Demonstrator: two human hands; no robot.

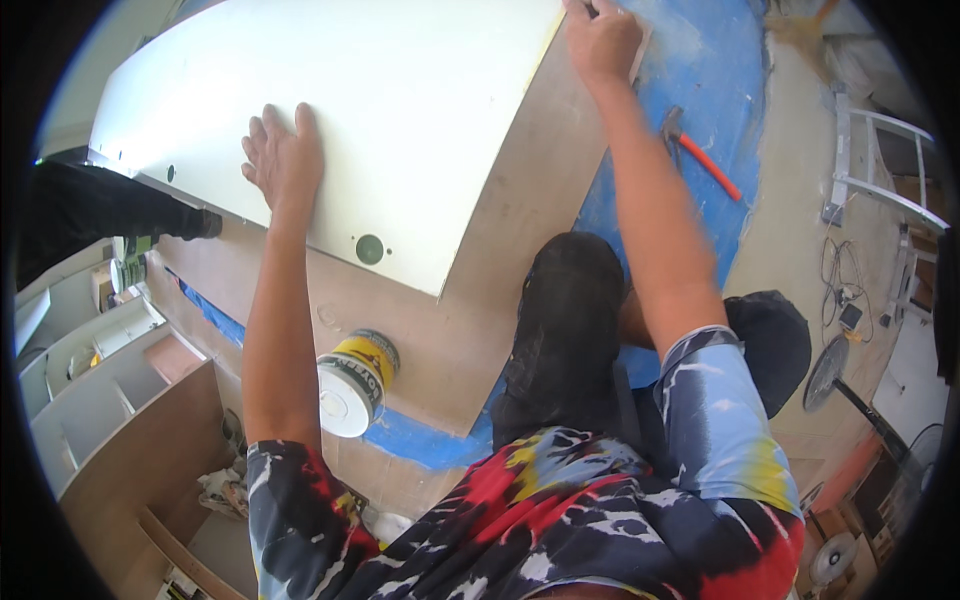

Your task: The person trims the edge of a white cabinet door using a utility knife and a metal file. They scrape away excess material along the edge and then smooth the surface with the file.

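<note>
Left hand point(283, 165): fingers spread on white panel point(390, 130), far left. Right hand point(606, 45): fingers curled beside its far right edge; grip I cannot tell. Outward: brown board point(530, 200) beneath, hammer point(708, 165) right, bucket point(350, 396) near.

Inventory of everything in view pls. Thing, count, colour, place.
panel: 1, white, with holes, upper middle
board: 1, brown, under panel
sheeting: blue, right of panel, also below board
hammer: 1, orange-red handle, on sheeting
bucket: 1, yellow and green, white lid, below panel's near edge
shelving: several, brown and white, lower left
metal frame: 1, silver, right
cable: dark, floor at right
other person's leg: dark trousers, far left
rim clutter: too small to count
left hand: 1, fingers spread on panel
right hand: 1, curled, by panel's right edge; grip unclear
shirt: 1, multicoloured, bottom
</note>
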